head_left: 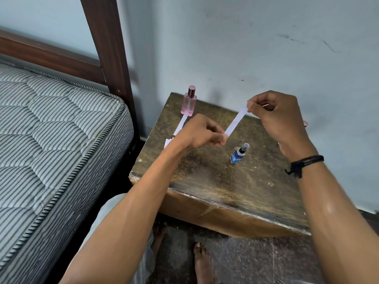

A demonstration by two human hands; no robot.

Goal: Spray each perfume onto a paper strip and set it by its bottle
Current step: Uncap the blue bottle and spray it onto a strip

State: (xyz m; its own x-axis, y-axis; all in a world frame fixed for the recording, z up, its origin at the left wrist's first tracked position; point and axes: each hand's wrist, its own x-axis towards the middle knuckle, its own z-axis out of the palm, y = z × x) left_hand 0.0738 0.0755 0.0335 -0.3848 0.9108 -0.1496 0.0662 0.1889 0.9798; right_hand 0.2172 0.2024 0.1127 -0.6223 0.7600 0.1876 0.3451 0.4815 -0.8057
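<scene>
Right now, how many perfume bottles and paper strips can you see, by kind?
Perfume bottles: 2, the pink bottle and the blue bottle.
Paper strips: 2, the held strip and the strip lying by the pink bottle.
Total: 4 plainly seen. Other white paper beside the left hand is partly hidden, so not counted.

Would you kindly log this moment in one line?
left hand: pinches paper strip, lower end | right hand: pinches upper end | pink bottle: laid strip beside | blue bottle: no strip yet
</scene>
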